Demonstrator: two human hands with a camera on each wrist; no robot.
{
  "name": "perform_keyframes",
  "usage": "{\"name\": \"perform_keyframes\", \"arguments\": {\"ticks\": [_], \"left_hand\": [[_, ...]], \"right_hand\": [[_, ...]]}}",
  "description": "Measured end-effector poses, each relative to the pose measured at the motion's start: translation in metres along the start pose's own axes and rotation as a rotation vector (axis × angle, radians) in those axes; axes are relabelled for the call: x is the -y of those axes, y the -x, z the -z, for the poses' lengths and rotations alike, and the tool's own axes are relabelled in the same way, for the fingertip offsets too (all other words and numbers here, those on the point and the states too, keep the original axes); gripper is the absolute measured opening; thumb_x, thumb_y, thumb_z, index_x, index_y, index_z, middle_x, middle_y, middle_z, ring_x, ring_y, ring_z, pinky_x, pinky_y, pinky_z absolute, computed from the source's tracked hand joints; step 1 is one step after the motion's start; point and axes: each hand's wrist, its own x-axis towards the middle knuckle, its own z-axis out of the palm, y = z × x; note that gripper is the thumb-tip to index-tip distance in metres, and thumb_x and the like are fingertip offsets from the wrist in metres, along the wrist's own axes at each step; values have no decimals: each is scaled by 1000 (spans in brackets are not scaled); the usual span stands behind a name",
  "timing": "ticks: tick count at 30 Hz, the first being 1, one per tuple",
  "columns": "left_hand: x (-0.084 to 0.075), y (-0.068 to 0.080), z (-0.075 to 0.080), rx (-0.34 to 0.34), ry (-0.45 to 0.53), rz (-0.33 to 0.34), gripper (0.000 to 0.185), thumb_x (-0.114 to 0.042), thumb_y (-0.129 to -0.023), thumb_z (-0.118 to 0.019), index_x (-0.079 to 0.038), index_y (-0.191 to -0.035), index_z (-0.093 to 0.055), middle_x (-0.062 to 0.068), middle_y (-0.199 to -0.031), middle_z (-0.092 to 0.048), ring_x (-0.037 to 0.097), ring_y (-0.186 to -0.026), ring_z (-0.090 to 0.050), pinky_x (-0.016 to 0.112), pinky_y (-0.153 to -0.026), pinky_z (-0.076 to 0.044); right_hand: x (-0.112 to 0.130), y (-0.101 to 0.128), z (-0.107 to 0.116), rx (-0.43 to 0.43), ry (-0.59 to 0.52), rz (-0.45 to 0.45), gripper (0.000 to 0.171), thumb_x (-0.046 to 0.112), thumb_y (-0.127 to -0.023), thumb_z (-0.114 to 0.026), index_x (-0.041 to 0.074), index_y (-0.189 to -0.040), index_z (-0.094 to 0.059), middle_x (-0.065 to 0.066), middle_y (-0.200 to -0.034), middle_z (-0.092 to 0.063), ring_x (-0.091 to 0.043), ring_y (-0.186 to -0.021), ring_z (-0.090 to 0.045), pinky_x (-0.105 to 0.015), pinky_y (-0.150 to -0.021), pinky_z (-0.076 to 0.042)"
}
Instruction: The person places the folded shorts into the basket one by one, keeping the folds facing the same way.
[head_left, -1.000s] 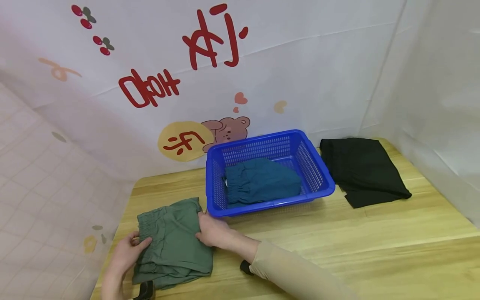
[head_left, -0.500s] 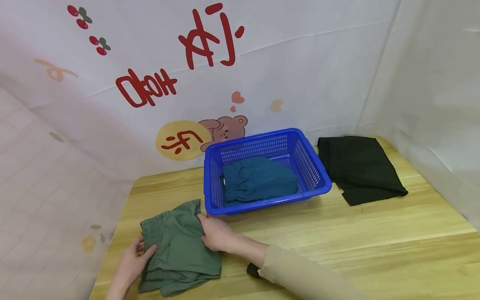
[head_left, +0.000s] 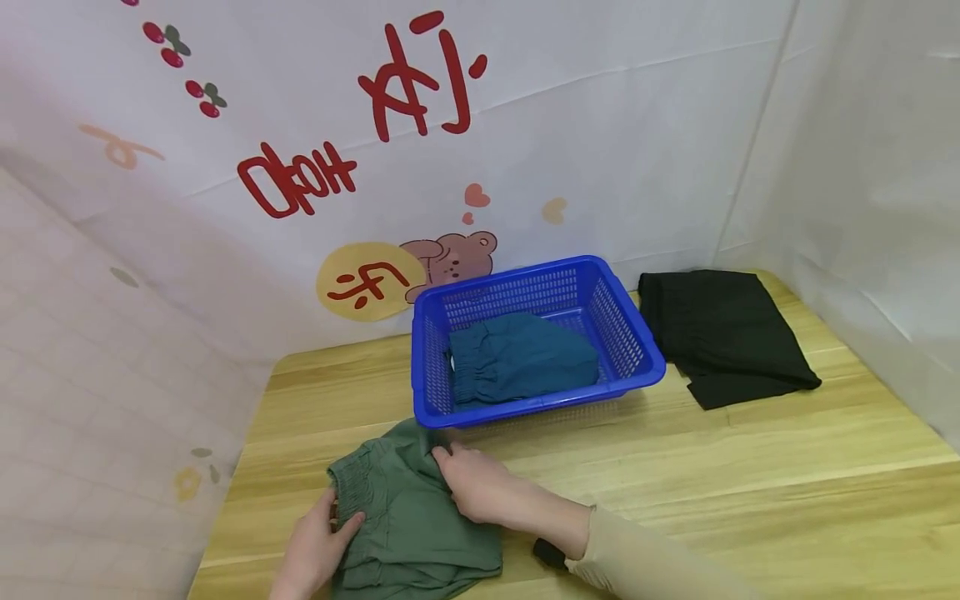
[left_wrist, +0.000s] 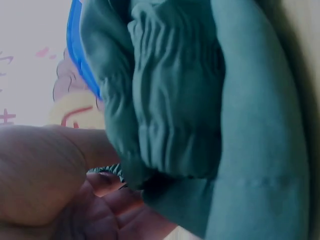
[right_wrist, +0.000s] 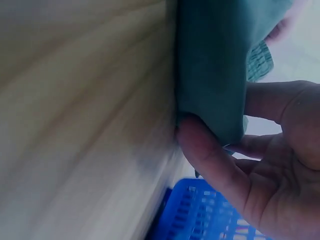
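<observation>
From my remote seat I see the left hand (head_left: 315, 546) pinching the elastic waistband of the folded green shorts (head_left: 416, 521), and the right hand (head_left: 476, 487) gripping their far right corner, fingers curled round the cloth, at the near left part of the wooden table (head_left: 750, 475). Just behind the shorts stands the blue basket (head_left: 633, 337), with the folded teal garment (head_left: 521, 358) lying inside it. Farther to the right, beside the basket, the black garment (head_left: 723, 333) lies on the table, and behind all hangs a white backdrop (head_left: 600, 125) with red letters.
</observation>
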Motion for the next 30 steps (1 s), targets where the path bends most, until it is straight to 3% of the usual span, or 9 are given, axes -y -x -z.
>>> {"name": "perform_keyframes", "arguments": {"ticks": [5, 16, 26, 30], "left_hand": [[-19, 3, -17, -27, -14, -44, 50, -15, -96, -74, 15, -132, -54, 29, -109, -72, 41, -96, -73, 49, -79, -63], [-56, 11, -44, -7, 28, -115, 49, -18, -95, -78, 9, -131, -58, 24, -110, -75, 39, -100, -74, 48, -83, -63], [-98, 7, -70, -1, 8, -163, 67, -18, -96, -77, 20, -143, -48, 41, -135, -62, 56, -120, -65, 62, -101, -56], [-118, 6, -82, -50, -31, -216, 63, -16, -94, -78, 19, -140, -52, 40, -130, -65, 54, -114, -68, 61, -97, -58]], "right_hand": [[-18, 17, 4, 7, -6, -13, 62, 12, -94, -79, 7, -150, -53, -15, -143, -64, -27, -119, -72, -33, -92, -63], [-57, 60, 9, -27, -59, -23, 62, 12, -90, -83, 5, -145, -57, -16, -131, -70, -30, -110, -74, -39, -87, -64], [-95, 90, 18, -62, -137, -87, 62, 7, -85, -86, -1, -141, -58, -18, -125, -70, -35, -108, -73, -48, -91, -62], [-110, 100, 26, -73, -163, -108, 62, 5, -84, -86, -3, -138, -59, -21, -125, -70, -38, -108, -73, -52, -94, -61]]}}
